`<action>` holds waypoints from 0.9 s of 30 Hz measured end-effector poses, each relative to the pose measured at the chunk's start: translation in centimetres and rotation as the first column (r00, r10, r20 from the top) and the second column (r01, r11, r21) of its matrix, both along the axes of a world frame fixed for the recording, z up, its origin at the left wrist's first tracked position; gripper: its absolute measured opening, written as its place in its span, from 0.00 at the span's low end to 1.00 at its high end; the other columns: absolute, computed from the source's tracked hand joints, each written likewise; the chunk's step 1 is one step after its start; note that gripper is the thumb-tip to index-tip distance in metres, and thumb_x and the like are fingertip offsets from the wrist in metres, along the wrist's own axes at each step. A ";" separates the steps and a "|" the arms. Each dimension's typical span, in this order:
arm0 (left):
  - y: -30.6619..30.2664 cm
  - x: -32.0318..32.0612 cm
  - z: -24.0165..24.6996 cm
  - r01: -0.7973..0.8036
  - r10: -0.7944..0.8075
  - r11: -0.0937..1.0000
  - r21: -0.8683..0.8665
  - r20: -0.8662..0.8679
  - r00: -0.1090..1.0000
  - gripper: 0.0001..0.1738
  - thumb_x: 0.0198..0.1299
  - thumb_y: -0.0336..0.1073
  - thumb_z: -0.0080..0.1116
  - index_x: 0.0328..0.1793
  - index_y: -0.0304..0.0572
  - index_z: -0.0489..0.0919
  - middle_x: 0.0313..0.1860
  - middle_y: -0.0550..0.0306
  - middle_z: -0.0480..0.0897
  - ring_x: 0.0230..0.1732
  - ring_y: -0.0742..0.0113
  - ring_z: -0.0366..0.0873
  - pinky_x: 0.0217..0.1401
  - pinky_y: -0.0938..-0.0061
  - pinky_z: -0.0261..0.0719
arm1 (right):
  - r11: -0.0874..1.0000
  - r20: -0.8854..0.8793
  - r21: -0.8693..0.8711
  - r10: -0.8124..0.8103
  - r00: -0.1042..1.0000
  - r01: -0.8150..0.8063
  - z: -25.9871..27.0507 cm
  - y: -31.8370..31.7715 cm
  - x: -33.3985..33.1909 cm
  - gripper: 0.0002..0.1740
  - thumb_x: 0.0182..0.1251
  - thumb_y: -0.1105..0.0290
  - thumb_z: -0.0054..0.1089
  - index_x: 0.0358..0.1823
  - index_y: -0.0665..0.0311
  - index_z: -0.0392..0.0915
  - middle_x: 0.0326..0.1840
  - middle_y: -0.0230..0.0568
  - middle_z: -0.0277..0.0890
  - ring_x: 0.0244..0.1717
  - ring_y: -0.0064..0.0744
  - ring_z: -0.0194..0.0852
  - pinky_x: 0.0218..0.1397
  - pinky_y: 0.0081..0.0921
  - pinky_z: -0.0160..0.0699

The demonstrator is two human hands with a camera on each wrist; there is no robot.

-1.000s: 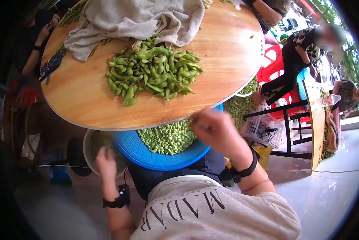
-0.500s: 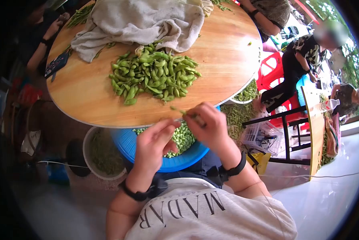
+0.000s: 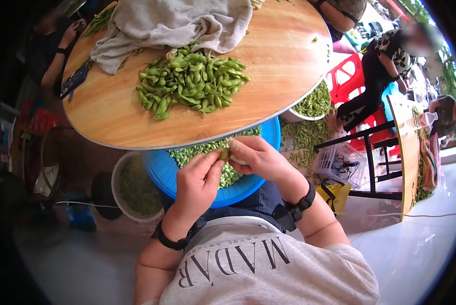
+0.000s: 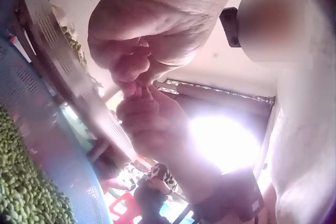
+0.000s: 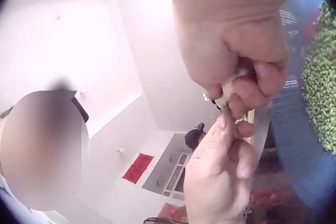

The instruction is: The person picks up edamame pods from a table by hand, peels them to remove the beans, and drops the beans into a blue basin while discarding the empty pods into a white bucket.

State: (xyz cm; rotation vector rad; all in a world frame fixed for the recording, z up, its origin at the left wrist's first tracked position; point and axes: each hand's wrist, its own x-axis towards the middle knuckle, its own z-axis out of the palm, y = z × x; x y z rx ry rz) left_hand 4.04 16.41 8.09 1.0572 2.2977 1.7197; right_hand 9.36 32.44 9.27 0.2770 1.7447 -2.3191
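Observation:
Over a blue basket (image 3: 162,178) of shelled green beans (image 5: 321,77), both hands meet at a single green pod (image 3: 224,153). The left hand (image 3: 197,178) pinches one end between thumb and fingers. At the other end, the right hand (image 3: 258,156) grips the pod with curled fingers; the right wrist view shows something whitish within that grip. Close up, the left hand (image 5: 218,174) and right hand (image 5: 236,61) nearly touch around the pod (image 5: 226,109). A heap of unshelled pods (image 3: 190,84) lies on the round wooden table (image 3: 278,61).
A grey cloth (image 3: 172,23) and a dark phone-like object (image 3: 74,81) lie on the table. A bucket (image 3: 117,185) stands at the left, a tub of pods (image 3: 313,104) at the right. Other people sit around; a white crate (image 3: 339,162) and yellow bag (image 3: 339,195) are on the floor.
The left hand has come up from beside the left bucket and joined the right hand over the basket. Both now hold the pod, slightly lower than the right hand held it before.

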 end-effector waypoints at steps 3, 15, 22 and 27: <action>-0.4 0.1 0.7 -0.001 -0.008 0.997 -0.076 -0.120 0.993 0.09 0.54 0.27 0.58 0.42 0.35 0.79 0.25 0.51 0.76 0.22 0.61 0.73 0.23 0.73 0.70 | 0.999 0.034 -0.020 0.049 0.998 -0.048 -0.5 -0.2 -0.3 0.23 0.70 0.52 0.41 0.37 0.68 0.74 0.19 0.24 0.61 0.18 0.12 0.55 0.18 0.11 0.54; -1.8 -0.2 0.7 -0.060 -0.035 0.964 -0.260 -0.347 0.937 0.08 0.49 0.25 0.57 0.37 0.36 0.77 0.30 0.51 0.77 0.29 0.53 0.76 0.28 0.67 0.76 | 0.987 0.014 0.087 0.133 0.991 -0.134 -0.1 -0.8 -1.0 0.19 0.70 0.58 0.44 0.30 0.67 0.72 0.19 0.25 0.61 0.19 0.15 0.56 0.20 0.15 0.56; -1.6 -0.6 0.4 -0.092 -0.048 0.943 -0.319 -0.403 0.914 0.05 0.50 0.29 0.58 0.34 0.44 0.76 0.24 0.56 0.70 0.19 0.57 0.74 0.19 0.68 0.72 | 0.983 0.034 0.066 0.171 0.985 -0.173 0.1 -0.3 -1.5 0.18 0.70 0.59 0.44 0.29 0.66 0.71 0.17 0.24 0.59 0.18 0.14 0.54 0.19 0.15 0.54; -1.1 -0.3 0.3 -0.051 -0.076 0.923 -0.380 -0.312 0.947 0.05 0.50 0.27 0.58 0.35 0.39 0.77 0.24 0.52 0.73 0.23 0.53 0.75 0.22 0.66 0.73 | 0.989 0.028 0.071 0.126 0.992 -0.128 -1.1 -0.3 -1.1 0.18 0.69 0.60 0.46 0.26 0.66 0.70 0.16 0.24 0.59 0.17 0.13 0.53 0.18 0.15 0.51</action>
